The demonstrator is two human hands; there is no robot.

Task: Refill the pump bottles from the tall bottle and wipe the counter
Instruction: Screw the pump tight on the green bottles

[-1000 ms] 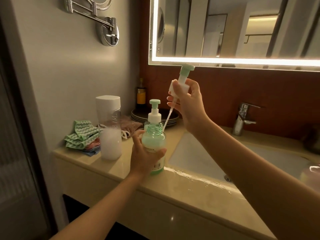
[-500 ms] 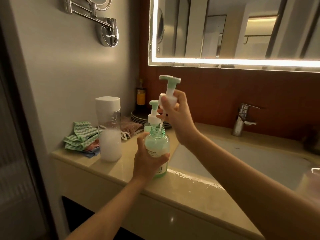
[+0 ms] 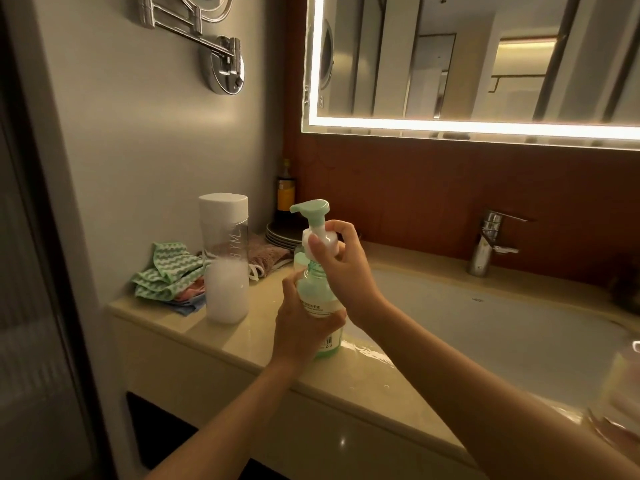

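Head camera: well left of the left hand [image 3: 301, 330], a green zigzag-striped cloth [image 3: 166, 271] lies bunched. Just left of that hand stands a tall clear plastic bottle with a white cap [image 3: 227, 258], white foamy liquid filling its lower part. The left hand grips a translucent green pump bottle [image 3: 317, 296] standing upright on the beige counter [image 3: 207, 341], green liquid at its base. Above, the right hand [image 3: 346, 268] pinches the white-and-green pump head [image 3: 311, 207] at the bottle's neck.

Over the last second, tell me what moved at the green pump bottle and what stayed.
The right hand lowered the pump head from above into the neck of the green bottle, still pinching its collar. The left hand kept gripping that bottle; tall bottle and cloths stayed.
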